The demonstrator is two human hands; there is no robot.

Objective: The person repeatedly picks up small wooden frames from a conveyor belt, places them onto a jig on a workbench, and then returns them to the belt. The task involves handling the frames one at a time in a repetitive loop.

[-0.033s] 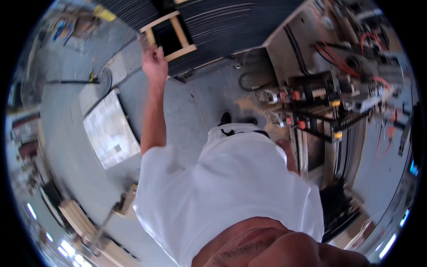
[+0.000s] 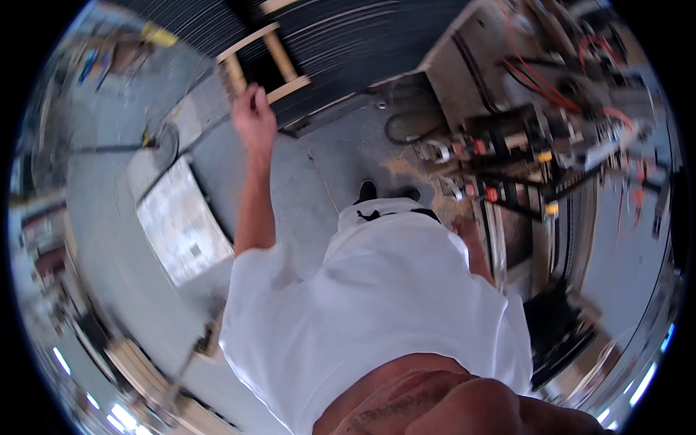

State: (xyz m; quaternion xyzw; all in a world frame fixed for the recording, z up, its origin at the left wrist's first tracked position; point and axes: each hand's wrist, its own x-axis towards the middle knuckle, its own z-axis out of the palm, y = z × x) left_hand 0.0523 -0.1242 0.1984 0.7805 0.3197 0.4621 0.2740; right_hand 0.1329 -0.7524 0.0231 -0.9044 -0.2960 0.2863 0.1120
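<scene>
A small rectangular frame of pale wood strips (image 2: 293, 88) lies on a black ridged surface (image 2: 348, 43) at the top of the view. My left hand (image 2: 254, 122) is stretched forward beside the near left corner of this frame. Its fingers look loosely curled but are smeared by motion, so I cannot see whether anything is in them. My right hand (image 2: 461, 226) hangs low by my right hip, next to the machine, partly hidden by my white shirt; its fingers cannot be made out.
To the right stands a machine (image 2: 500, 167) with clamps, red and orange parts and hoses. Sawdust (image 2: 406, 168) is spread on the grey floor beside it. A pale, worn panel (image 2: 185, 225) lies at left, near a round-based stand (image 2: 167, 143). Stacked boards (image 2: 138, 366) are at lower left.
My left hand has drawn back slightly from the corner of the wooden frame, toward me. The whole scene has shifted a little to the left. My right hand stays low.
</scene>
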